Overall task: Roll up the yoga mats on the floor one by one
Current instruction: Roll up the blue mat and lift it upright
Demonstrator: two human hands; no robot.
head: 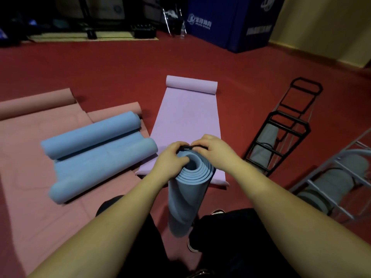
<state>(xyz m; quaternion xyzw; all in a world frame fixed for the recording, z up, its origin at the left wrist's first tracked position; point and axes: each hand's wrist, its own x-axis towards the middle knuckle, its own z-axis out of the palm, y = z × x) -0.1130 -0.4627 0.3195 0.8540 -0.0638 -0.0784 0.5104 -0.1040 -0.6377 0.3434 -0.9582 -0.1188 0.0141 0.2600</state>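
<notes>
A tightly rolled blue-grey yoga mat [183, 195] stands on end between my knees, its spiral end facing up. My left hand [170, 159] grips the top rim of the roll, thumb at the spiral. My right hand [214, 151] pinches a black strap [187, 147] stretched across the far edge of the roll's top; the left fingers touch that strap too. Beyond it a purple mat [186, 121] lies flat on the floor with its far end curled. To the left, a light blue mat [96, 155] lies partly unrolled with both ends curled, on top of pink mats [30, 167].
Black wire racks [281, 133] and a grey one [331, 183] lie on the red floor at the right, holding grey rolled mats. A blue padded block [230, 23] and dark equipment stand along the far wall. My shoe [193, 243] is beside the roll's base.
</notes>
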